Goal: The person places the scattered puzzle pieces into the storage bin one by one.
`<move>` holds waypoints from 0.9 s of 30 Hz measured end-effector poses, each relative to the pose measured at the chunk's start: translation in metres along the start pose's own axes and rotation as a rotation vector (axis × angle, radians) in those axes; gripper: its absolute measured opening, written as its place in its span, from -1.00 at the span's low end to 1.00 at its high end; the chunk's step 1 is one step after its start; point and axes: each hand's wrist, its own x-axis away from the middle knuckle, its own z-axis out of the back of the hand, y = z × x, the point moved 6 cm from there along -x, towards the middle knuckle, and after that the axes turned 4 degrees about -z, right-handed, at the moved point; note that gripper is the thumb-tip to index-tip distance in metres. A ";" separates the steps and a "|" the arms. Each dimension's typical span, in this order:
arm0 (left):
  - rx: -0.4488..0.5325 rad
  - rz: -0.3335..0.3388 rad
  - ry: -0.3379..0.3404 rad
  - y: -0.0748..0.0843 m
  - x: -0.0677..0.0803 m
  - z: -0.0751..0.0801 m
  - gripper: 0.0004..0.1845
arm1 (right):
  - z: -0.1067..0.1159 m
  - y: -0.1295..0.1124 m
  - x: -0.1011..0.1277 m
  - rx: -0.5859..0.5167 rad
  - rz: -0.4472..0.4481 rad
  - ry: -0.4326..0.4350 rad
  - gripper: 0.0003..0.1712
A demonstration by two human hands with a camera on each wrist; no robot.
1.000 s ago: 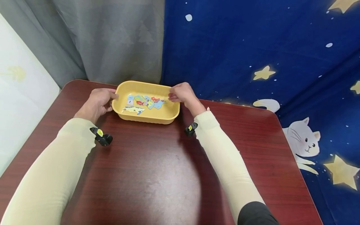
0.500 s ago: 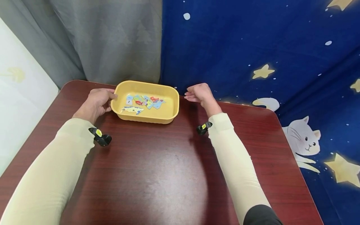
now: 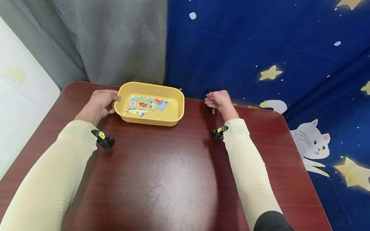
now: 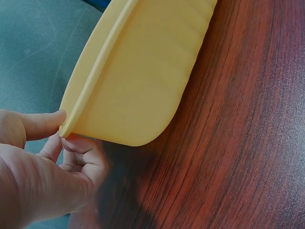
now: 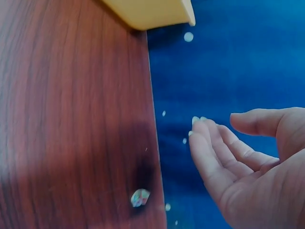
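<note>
My left hand (image 3: 99, 104) pinches the left rim of a yellow plastic tub (image 3: 170, 112), thumb on top and fingers beneath, as the left wrist view shows. Inside the tub lie several flat, brightly coloured cut-out pieces (image 3: 157, 104), along with a long pale one (image 3: 136, 111). Off to the tub's right, my right hand (image 3: 220, 101) hovers near the far table edge, its fingers relaxed and nothing between them and the thumb. Just below that hand a small multicoloured piece (image 5: 140, 197) rests on the table; in the head view the hand partly covers it.
The dark red wooden table (image 3: 162, 166) runs back to a grey curtain (image 3: 127, 41) and a blue curtain (image 3: 231, 48) with printed stars and a cat. A white wall panel (image 3: 20, 106) stands at the left.
My right hand has left the tub's right end and moved rightward, to above the small multicoloured piece. My left hand keeps its hold on the rim, and the tub has stayed in place.
</note>
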 end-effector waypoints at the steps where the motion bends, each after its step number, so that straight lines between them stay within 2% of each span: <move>1: -0.001 0.001 0.001 0.000 0.000 0.000 -0.56 | 0.003 0.002 -0.001 0.001 -0.008 0.010 -0.66; 15: -0.009 0.009 -0.006 0.000 0.000 0.000 -0.54 | 0.026 0.019 -0.007 0.129 -0.030 0.122 -0.80; 23: 0.000 0.003 -0.003 0.000 0.000 0.000 -0.56 | 0.032 0.028 -0.009 0.204 -0.016 0.157 -0.96; 27: 0.004 0.000 -0.002 0.000 0.000 -0.001 -0.56 | 0.033 0.033 -0.013 0.210 -0.033 0.156 -0.96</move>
